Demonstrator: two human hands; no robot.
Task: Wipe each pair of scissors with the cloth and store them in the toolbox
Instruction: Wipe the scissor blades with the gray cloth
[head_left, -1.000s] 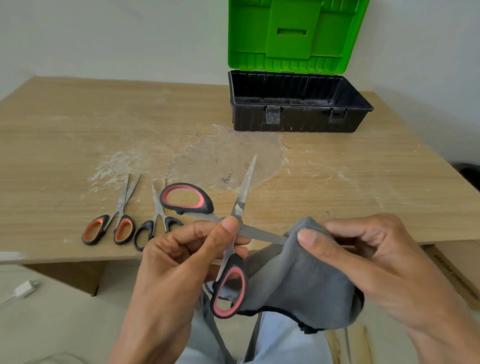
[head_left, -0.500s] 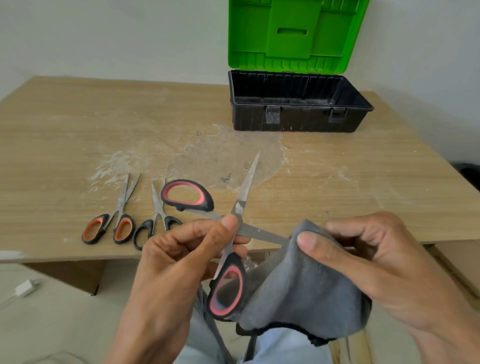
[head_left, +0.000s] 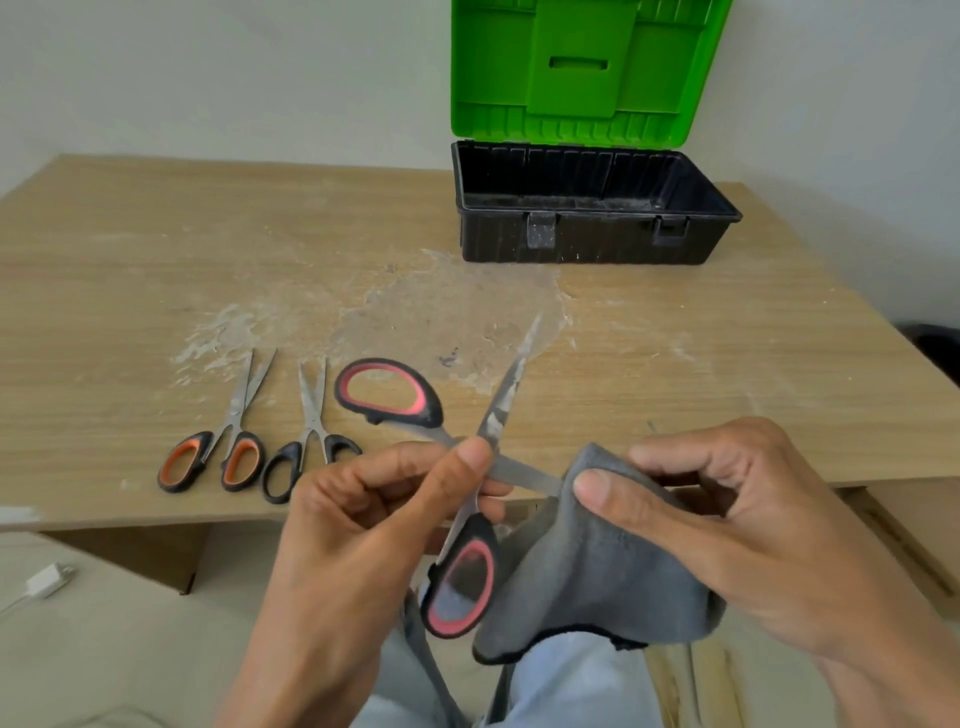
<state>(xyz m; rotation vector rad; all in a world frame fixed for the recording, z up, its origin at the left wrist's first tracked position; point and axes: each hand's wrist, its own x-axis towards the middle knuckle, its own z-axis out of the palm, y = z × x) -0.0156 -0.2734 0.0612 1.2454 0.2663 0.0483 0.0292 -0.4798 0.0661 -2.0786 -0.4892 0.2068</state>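
Observation:
My left hand pinches a large pair of scissors with black and red handles at its pivot, blades spread wide, over the table's front edge. My right hand grips a grey cloth folded round the tip of the lower blade. Two smaller pairs lie on the table at the left: one with orange and black handles, one with black handles. The black toolbox stands at the back with its green lid raised; no scissors show inside it.
The wooden table has a whitish dried stain in its middle. A white plug lies on the floor at the left. My knees in light trousers show below the hands.
The cloth has slid slightly along the lower blade between my right fingers. The scissors and both hands stay almost in place.

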